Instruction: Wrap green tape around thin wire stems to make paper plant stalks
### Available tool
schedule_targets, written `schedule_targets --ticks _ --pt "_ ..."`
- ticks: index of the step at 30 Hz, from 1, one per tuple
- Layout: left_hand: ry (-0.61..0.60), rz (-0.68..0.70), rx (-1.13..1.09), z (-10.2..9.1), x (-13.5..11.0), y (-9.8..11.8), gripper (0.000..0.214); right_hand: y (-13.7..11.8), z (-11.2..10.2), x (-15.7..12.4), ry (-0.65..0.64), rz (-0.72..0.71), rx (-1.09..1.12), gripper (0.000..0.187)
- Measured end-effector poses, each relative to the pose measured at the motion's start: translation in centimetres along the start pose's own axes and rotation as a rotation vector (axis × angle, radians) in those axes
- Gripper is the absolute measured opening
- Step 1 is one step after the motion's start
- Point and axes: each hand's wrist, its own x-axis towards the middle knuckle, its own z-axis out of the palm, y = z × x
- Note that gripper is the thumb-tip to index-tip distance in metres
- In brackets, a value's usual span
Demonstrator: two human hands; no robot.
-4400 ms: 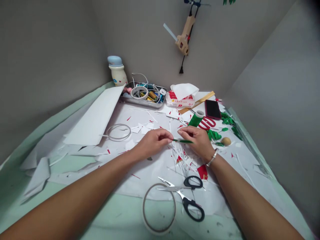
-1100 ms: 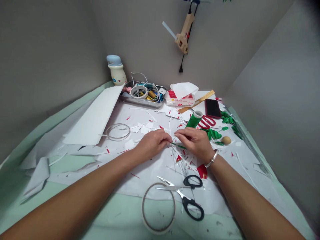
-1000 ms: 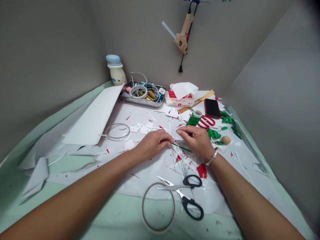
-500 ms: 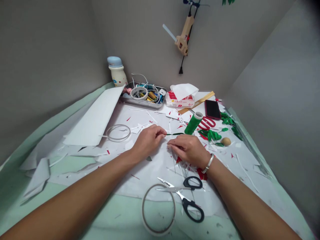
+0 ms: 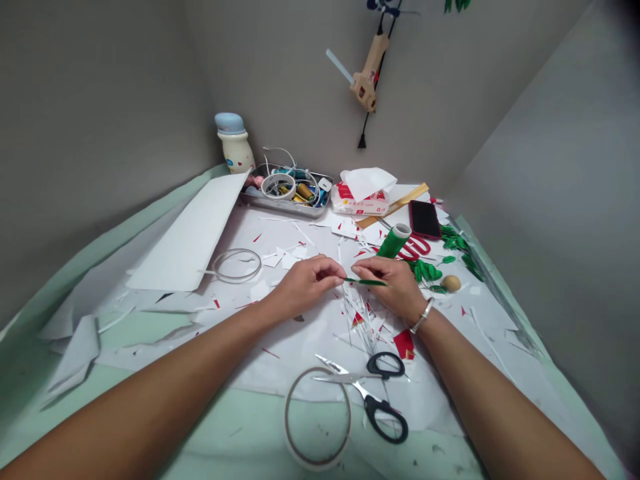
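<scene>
A thin green stem [image 5: 365,282] runs level between my hands. My left hand [image 5: 307,285] pinches its near end, and my right hand [image 5: 387,287] holds the other part between its fingers. A silver bangle [image 5: 423,315] circles my right wrist. Below my hands lie white paper strips [image 5: 364,327] and red scraps. Black-handled scissors [image 5: 365,393] rest nearer me, beside a clear tape ring [image 5: 317,417]. Just beyond my right hand stand a green thread spool [image 5: 393,241] and green paper leaves [image 5: 425,270].
White paper sheets and offcuts cover the pale green table mat [image 5: 150,327]. At the back stand a metal tray of cords and tape [image 5: 280,193], a tissue pack [image 5: 363,193], a phone [image 5: 425,219] and a bottle [image 5: 234,150]. A glue gun [image 5: 367,73] hangs on the wall.
My right hand has risen from below the stem to grip it beside my left hand. The stem now sits lower and reaches further right. The spool has tilted slightly.
</scene>
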Motion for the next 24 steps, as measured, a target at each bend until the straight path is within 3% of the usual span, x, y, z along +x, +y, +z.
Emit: schedule_targets --ticks 4,7,9,12,16,19,24 --pt "0.109 -0.098 -0.102 -0.2 0.1 -0.3 0.018 -0.8 0.7 -0.4 -0.124 -0.089 -0.091 0.016" --pt "0.212 -0.109 0.017 -0.2 0.2 -0.7 0.017 -1.7 1.0 -0.7 -0.223 -0.197 -0.178 0.016" --pt "0.239 -0.088 0.158 -0.2 0.2 -1.0 0.014 -2.2 1.0 -0.8 -0.226 -0.255 -0.228 0.017" --pt "0.169 0.01 0.323 0.0 0.0 -1.2 0.016 -2.5 0.6 -0.8 -0.158 -0.295 -0.238 0.018" --pt "0.003 0.15 0.36 0.2 -0.2 -0.9 0.017 -2.0 -0.1 -0.4 0.017 -0.196 -0.144 0.017" --pt "-0.041 0.161 0.259 0.3 -0.2 -0.5 0.015 -1.0 -0.3 -0.1 0.131 -0.059 -0.041 0.015" --pt "0.037 0.0 0.018 0.0 -0.1 0.2 0.012 0.0 0.0 -0.1 0.06 0.078 0.021 0.016"
